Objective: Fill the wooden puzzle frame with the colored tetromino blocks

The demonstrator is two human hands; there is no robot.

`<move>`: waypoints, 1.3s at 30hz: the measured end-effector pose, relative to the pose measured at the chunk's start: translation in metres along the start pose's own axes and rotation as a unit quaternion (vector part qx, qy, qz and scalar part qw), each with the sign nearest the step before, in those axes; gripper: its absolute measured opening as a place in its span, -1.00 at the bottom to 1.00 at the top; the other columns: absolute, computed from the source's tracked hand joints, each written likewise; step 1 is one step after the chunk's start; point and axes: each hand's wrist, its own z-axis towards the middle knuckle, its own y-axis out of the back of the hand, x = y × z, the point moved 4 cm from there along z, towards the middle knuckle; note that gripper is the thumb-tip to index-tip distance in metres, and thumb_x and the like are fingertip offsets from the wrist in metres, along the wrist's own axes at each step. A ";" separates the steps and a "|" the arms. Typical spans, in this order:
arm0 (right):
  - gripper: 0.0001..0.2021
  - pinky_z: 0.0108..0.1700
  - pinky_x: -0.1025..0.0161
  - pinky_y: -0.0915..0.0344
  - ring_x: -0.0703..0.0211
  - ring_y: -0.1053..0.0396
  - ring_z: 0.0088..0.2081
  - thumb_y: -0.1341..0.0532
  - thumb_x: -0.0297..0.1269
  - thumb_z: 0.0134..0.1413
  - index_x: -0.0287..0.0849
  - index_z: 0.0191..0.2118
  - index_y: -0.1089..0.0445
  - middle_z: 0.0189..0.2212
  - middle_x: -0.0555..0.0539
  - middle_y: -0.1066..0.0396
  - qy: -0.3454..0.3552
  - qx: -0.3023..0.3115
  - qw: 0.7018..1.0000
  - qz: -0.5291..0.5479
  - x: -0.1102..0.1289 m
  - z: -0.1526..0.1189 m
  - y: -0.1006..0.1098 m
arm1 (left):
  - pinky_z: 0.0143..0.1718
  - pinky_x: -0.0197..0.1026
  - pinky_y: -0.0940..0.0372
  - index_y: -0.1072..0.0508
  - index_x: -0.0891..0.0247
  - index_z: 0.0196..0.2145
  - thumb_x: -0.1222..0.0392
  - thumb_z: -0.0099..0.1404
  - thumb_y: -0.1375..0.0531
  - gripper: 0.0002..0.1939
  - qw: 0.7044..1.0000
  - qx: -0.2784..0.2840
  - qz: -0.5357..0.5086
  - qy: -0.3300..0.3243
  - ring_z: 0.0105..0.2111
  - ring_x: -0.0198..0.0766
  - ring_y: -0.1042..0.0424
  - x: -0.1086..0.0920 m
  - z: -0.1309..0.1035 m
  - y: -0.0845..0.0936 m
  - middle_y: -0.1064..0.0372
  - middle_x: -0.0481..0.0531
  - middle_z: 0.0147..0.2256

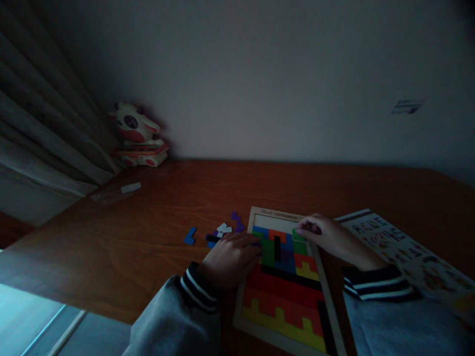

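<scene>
The left hand (232, 258) lies flat on the puzzle tray (284, 282) at its 9 o'clock edge, steadying it. The right hand (326, 237) pinches a green piece (299, 235) at 1 o'clock, by the bare gap; loose pieces (222, 231) lie at 10 o'clock on the surface (148, 237).

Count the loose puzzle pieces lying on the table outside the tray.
About 6, dim light makes it uncertain: one blue piece alone at left; a cluster beside the left hand with white, dark, blue and two purple pieces. The hand may hide more.
</scene>
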 end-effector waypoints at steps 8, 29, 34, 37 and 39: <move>-0.64 -0.17 0.17 -0.33 0.07 -0.40 -0.22 -0.22 0.06 0.10 -0.12 -0.16 -0.47 -0.24 -0.11 -0.45 0.000 0.003 1.000 -0.007 -0.007 0.000 -0.006 | 0.07 0.00 -0.36 -0.52 0.22 -0.08 0.25 0.42 -0.12 -0.79 1.000 0.005 -0.009 0.008 0.03 -0.11 -0.45 0.001 -0.001 -0.001 -0.46 0.10 0.04; -0.60 -0.23 0.17 -0.33 0.09 -0.36 -0.28 -0.20 0.10 0.11 -0.11 -0.12 -0.42 -0.28 -0.10 -0.40 0.042 -0.047 0.996 -0.068 -0.005 0.003 -0.010 | 0.08 0.03 -0.36 -0.52 0.22 -0.08 0.22 0.42 -0.12 -0.79 1.000 0.005 -0.007 0.010 0.02 -0.10 -0.45 0.000 0.000 0.000 -0.45 0.12 0.04; -0.60 -0.22 0.16 -0.34 0.06 -0.37 -0.27 -0.21 0.11 0.09 -0.08 -0.12 -0.43 -0.29 -0.10 -0.41 0.036 -0.044 0.996 -0.073 -0.006 0.003 -0.010 | 0.07 0.03 -0.35 -0.51 0.22 -0.08 0.22 0.42 -0.11 -0.79 1.000 -0.002 -0.013 0.012 0.04 -0.09 -0.44 0.001 -0.001 -0.002 -0.45 0.10 0.05; -0.58 -0.24 0.15 -0.35 0.05 -0.38 -0.27 -0.21 0.14 0.06 -0.07 -0.12 -0.44 -0.29 -0.09 -0.42 0.022 -0.039 0.997 -0.061 -0.006 0.003 -0.011 | 0.07 0.03 -0.36 -0.50 0.21 -0.05 0.22 0.41 -0.13 -0.78 1.000 -0.001 -0.012 0.014 0.04 -0.09 -0.44 0.001 -0.001 -0.002 -0.45 0.09 0.05; -0.56 -0.24 0.15 -0.35 0.05 -0.38 -0.27 -0.21 0.17 0.05 -0.08 -0.12 -0.43 -0.29 -0.10 -0.44 0.013 -0.036 0.998 -0.048 -0.006 0.003 -0.011 | 0.08 0.03 -0.35 -0.49 0.20 -0.02 0.23 0.39 -0.15 -0.76 1.000 -0.003 -0.009 0.023 0.04 -0.10 -0.43 0.004 -0.002 0.002 -0.44 0.08 0.06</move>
